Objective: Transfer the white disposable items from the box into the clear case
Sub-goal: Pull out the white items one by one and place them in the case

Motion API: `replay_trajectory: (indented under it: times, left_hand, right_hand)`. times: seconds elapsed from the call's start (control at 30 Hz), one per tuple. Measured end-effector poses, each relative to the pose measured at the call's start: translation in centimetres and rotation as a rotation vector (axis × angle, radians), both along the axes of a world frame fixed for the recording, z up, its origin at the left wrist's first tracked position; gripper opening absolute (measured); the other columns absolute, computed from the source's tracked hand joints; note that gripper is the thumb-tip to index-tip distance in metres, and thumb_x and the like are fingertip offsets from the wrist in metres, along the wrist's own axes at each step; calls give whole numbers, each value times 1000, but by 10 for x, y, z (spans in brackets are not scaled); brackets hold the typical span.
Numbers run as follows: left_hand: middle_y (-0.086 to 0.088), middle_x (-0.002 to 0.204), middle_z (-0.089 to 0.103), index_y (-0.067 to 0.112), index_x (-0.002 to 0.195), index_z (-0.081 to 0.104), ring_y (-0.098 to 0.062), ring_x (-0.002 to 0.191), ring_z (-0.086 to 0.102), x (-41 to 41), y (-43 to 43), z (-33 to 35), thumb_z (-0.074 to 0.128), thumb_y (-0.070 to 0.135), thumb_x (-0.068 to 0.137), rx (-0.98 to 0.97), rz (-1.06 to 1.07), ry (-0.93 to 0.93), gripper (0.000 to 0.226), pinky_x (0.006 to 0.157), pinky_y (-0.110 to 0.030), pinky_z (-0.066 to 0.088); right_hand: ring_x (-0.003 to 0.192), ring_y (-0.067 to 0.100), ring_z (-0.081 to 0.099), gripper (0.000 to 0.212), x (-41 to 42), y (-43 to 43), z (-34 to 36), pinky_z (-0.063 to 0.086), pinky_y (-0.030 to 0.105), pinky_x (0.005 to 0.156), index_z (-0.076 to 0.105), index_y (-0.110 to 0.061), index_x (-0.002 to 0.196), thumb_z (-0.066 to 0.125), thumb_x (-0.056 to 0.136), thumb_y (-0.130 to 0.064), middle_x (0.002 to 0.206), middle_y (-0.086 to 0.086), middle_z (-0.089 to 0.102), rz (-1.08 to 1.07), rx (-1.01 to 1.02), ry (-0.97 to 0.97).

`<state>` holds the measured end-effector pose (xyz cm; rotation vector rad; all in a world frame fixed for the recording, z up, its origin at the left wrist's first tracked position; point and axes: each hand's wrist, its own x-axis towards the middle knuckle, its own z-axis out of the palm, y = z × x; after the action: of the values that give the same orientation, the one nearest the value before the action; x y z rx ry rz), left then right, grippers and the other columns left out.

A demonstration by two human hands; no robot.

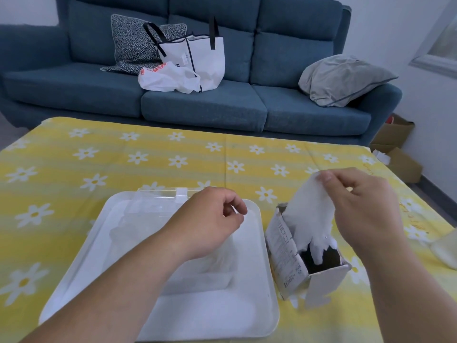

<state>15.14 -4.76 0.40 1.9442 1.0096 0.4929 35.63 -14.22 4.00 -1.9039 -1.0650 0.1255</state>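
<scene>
The right hand (366, 209) has its fingers (327, 178) pinched on the top edge of a white disposable glove (309, 214). The glove hangs straight down from that pinch, and its lower tips still dip into the open mouth of the box (286, 246) directly beneath. The box stands tilted on the bench (148, 157), with its flap folded down toward the person.

Across from that pinch, the left hand (210, 219) hovers with its fingers (237, 206) loosely curled. Nothing is plainly held in them. Right under these fingers lies the clear case (148, 214), open on a white tray (262, 280). Pale, filmy material shows inside the case, though its shape is too faint to name.

The step in hand looks like the draw: one glove is being lifted out of the box and is not yet free of it. The next move calls for raising the pinch until the trailing tips clear the box rim. The glove then has to be carried sideways toward the left fingers and lowered into the case. The limp material could drag the light box along or snag on its edge, so steadying the box may help.
</scene>
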Motion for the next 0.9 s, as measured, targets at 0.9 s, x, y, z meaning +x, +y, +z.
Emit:
replay_trajectory:
  times: [0.9]
  left_hand:
    - [-12,102,74,4,117,64,-22,81,70,-18,13,15,65,11,81,-673,203,-889,37,71,-34,59]
  right_hand:
    - [66,28,60,11,-38,18,-7,56,35,59,60,-4,85,53,92,-9,83,20,61,565,28,1197]
